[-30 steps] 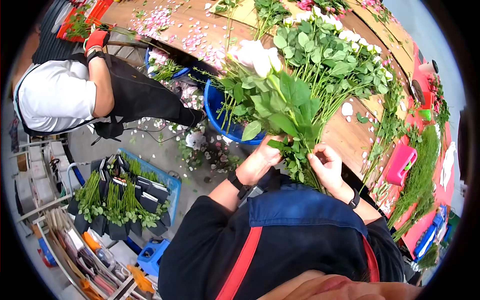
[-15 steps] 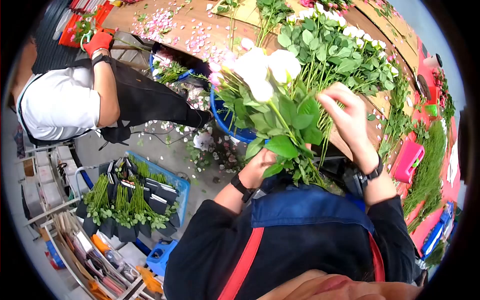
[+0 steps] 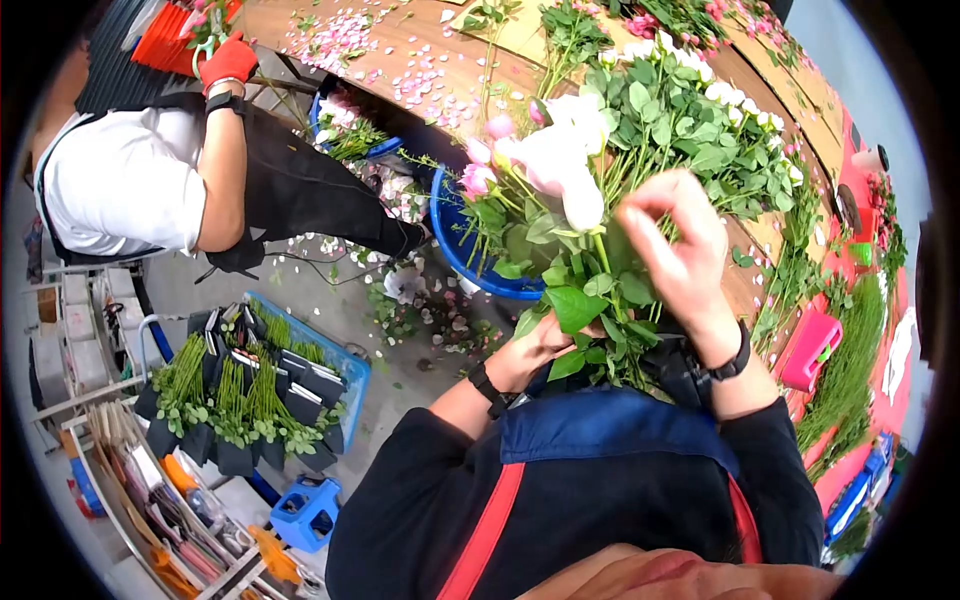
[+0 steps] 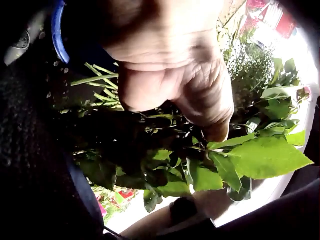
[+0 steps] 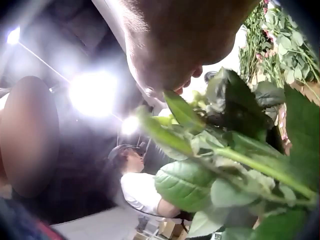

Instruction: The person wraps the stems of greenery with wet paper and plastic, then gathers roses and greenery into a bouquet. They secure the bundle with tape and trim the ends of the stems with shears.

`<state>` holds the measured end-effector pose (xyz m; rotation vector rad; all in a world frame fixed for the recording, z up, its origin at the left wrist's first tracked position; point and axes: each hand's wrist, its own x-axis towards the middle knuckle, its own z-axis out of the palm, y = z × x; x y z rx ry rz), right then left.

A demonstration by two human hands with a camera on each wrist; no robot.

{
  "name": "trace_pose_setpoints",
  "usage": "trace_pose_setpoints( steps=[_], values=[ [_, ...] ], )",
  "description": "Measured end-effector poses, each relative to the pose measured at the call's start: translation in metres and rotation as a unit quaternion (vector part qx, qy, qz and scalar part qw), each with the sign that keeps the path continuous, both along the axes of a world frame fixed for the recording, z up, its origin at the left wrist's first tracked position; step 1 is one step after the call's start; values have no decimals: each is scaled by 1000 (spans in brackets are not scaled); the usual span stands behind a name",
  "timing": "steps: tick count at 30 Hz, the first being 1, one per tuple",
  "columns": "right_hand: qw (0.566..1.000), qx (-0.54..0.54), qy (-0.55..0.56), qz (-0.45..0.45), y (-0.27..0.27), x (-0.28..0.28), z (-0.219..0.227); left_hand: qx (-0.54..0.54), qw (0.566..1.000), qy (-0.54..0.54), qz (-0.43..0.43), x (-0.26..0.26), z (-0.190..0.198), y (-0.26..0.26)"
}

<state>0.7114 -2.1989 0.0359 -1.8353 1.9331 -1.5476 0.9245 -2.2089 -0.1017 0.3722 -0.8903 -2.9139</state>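
My left hand [image 3: 532, 352] grips a bouquet of roses low down, its fingers around the leafy stems. Big white roses [image 3: 583, 200] top the bunch, with pink roses [image 3: 478, 181] on its left side and broad green leaves [image 3: 575, 308] below. In the left wrist view, my left thumb and palm bend over the dark foliage, and cut stem ends [image 4: 102, 85] poke out beside them. My right hand [image 3: 685, 250] is raised just right of the white blooms, fingers loosely bent, with nothing visible between them. Leaves [image 5: 185, 182] crowd beneath it in the right wrist view.
Behind the bouquet, a wooden table [image 3: 420, 45] bears scattered petals and a pile of white roses [image 3: 725, 97]. A blue bucket [image 3: 450, 240] stands left of the bunch. Another person [image 3: 130, 185] with red gloves works at the left, above a crate of bundled stems [image 3: 350, 390].
My right hand has left the lower stems and risen beside the blooms. The bouquet has tipped rightward in my left hand, showing more pink roses. The other person's gloved hand has moved slightly.
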Motion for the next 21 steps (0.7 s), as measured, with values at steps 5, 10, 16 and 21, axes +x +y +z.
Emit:
trace_pose_setpoints(
  steps=[5, 10, 16, 21],
  values=[
    [996, 51, -21, 64, 3, 12, -3, -5, 1000, -2, -8, 23, -18, 12],
    [992, 107, -69, 5, -7, 20, 5, -29, 997, 16, 72, 7, -49, 24],
    [987, 148, -61, 13, -11, 23, -5, -6, 998, -8, 66, -37, -24, 16],
    [982, 185, 47, 1, -15, 30, 4, -19, 997, -19, 72, -35, -23, 16]
  ],
)
